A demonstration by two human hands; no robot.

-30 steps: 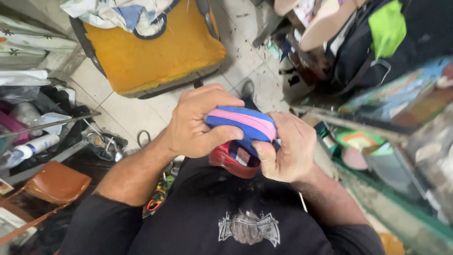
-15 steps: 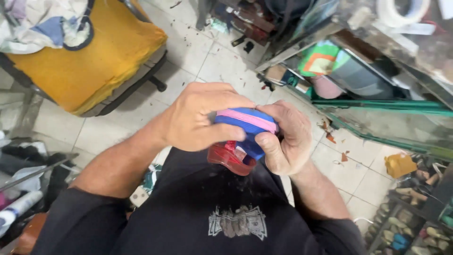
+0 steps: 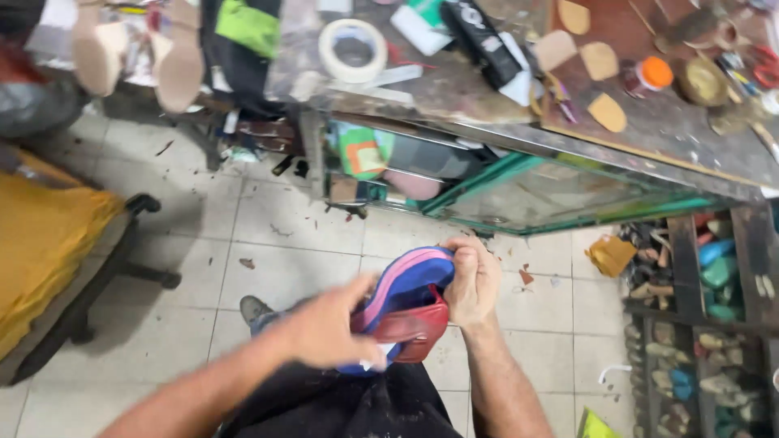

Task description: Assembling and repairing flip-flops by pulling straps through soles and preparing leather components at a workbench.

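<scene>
Both hands hold a shoe over my lap. The shoe (image 3: 406,296) has a blue sole with a pink stripe and a red upper. My right hand (image 3: 472,280) grips its far end, fingers curled over the sole's edge. My left hand (image 3: 329,328) is blurred and clasps the near end, thumb lying along the sole. A dark apron (image 3: 341,405) covers my lap below the shoe. My own grey shoe (image 3: 256,309) shows on the tiled floor behind my left hand.
A cluttered workbench (image 3: 487,97) runs across the top, with a tape roll (image 3: 353,49), sole cut-outs (image 3: 607,112) and an orange-lidded jar (image 3: 649,75). A green-framed glass cabinet (image 3: 535,199) stands under it. A yellow-cushioned chair (image 3: 49,243) is at left, shoe shelves (image 3: 698,324) at right.
The view has swung right toward the workbench, and the chair has slid to the left edge. My left hand has shifted from the top of the sole to the shoe's near end.
</scene>
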